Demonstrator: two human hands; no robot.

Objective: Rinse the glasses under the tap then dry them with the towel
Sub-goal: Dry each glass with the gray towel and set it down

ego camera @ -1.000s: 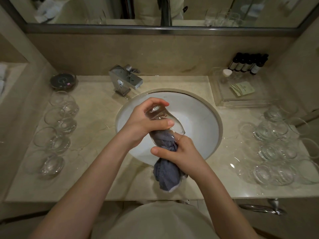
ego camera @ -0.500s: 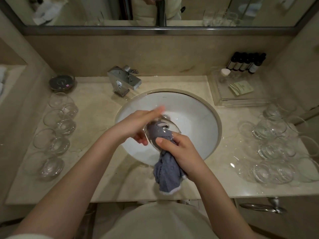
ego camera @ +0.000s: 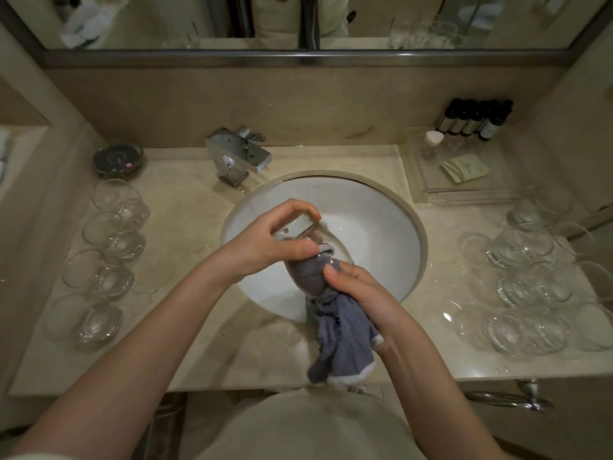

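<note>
No legible text, brand, number or sign.

- Sachet [ego camera: 465,169] in the clear tray [ego camera: 428,190]: dark stripes and a small printed emblem, too small to read.
- Row of dark bottles [ego camera: 475,120] at the back wall: pale labels, print not readable.
- Basin [ego camera: 381,207]: a tiny mark near the far rim, too small to make out.
- Round dish [ego camera: 117,158]: faint pattern on its face, no readable lettering.

Clear glossy glass [ego camera: 311,242], fuzzy grey cloth towel [ego camera: 341,340], polished marble counter [ego camera: 185,207].
</note>
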